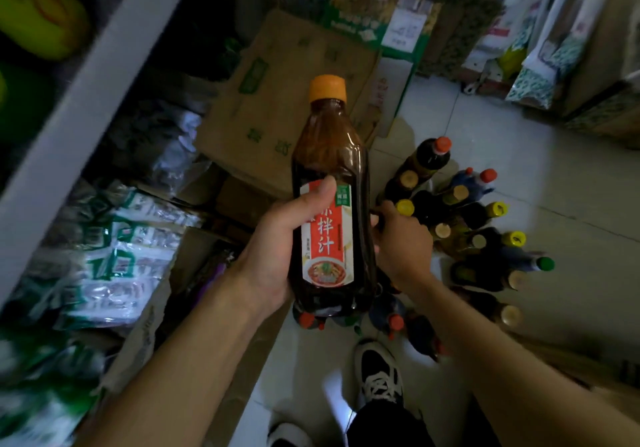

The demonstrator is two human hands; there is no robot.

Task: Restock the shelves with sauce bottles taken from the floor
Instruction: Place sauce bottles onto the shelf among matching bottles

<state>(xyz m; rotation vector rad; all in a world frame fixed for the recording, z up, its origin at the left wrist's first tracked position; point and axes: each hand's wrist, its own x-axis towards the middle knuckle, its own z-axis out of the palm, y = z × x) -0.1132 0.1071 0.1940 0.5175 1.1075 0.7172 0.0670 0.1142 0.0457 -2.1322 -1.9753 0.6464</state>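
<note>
Hands meet at one sauce bottle [329, 156]: the left hand [277, 239] wraps its lower body, thumb across the red label [327, 239]. The right hand [403, 239] sits against its right side with fingers curled, though I cannot tell whether they grip it. Its long axis runs away from the person, orange cap [327, 88] farthest. The shelf [86, 100] lies up and to the left, nearer the left hand. The other bottles [478, 214] stand on the floor [519, 135] to the right.
</note>
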